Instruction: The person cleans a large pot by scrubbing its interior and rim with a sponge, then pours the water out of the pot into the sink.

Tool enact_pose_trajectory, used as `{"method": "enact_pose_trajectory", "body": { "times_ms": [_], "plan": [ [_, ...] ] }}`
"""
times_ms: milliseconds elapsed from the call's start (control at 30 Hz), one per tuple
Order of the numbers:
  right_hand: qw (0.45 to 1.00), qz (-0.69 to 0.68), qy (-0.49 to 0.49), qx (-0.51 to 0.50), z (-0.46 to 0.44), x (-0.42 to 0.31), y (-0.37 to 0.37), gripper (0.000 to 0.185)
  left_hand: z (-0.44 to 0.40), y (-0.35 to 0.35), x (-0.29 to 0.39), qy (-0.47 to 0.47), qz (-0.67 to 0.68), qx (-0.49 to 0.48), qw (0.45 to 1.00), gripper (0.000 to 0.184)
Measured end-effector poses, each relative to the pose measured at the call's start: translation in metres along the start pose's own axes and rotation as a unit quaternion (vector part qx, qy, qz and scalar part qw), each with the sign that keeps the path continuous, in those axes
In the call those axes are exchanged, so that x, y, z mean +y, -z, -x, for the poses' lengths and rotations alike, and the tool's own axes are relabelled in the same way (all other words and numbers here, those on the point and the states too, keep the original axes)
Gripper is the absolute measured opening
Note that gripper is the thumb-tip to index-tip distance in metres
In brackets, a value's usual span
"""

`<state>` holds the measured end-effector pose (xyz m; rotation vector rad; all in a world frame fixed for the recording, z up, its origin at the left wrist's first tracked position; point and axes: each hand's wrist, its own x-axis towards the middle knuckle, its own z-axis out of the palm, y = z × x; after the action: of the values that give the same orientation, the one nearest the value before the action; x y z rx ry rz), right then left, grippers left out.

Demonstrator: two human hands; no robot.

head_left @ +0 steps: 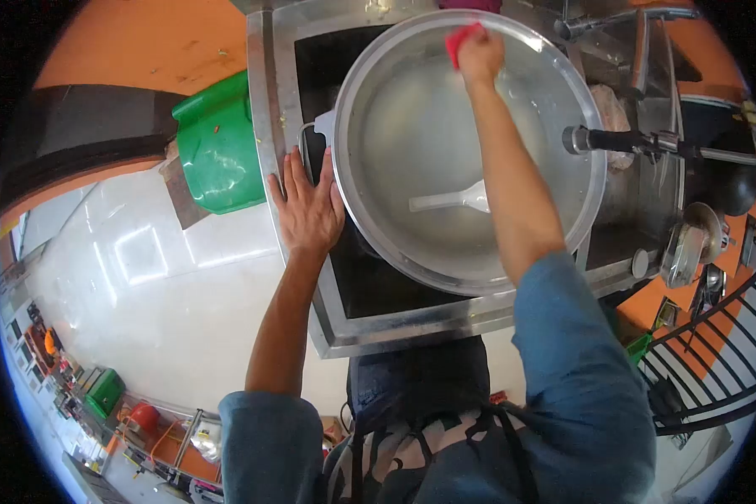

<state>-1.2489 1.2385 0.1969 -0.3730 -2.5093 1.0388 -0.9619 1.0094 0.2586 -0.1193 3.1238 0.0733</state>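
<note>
A large round metal pan [378, 151] with cloudy water inside rests on a black cooktop [378, 294]. My right hand [482, 59] reaches across it, closed around a red cloth [461, 40] at the far inner wall; the hand is slightly blurred. Lying in the pan is a white utensil with a flat handle [441, 202], its wider end partly behind my right forearm. My left hand [308, 206] lies flat with fingers spread on the steel counter edge and cooktop, its thumb side against the pan's left rim.
A black-and-metal tap arm [613, 141] juts over the pan's right rim. To the left stands a green bin [223, 151]. A clear container [685, 256] and bowls sit at the right, near a black wire rack [722, 353]. The steel counter edge [420, 328] runs before me.
</note>
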Motion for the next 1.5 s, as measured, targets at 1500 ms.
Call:
{"method": "enact_pose_trajectory", "body": {
  "times_ms": [1500],
  "plan": [
    [0.847, -0.029, 0.172, -0.503, 0.259, -0.049, 0.140, 0.017, 0.001, 0.000, -0.003, 0.001, 0.019, 0.017, 1.000, 0.055]
  ]
}}
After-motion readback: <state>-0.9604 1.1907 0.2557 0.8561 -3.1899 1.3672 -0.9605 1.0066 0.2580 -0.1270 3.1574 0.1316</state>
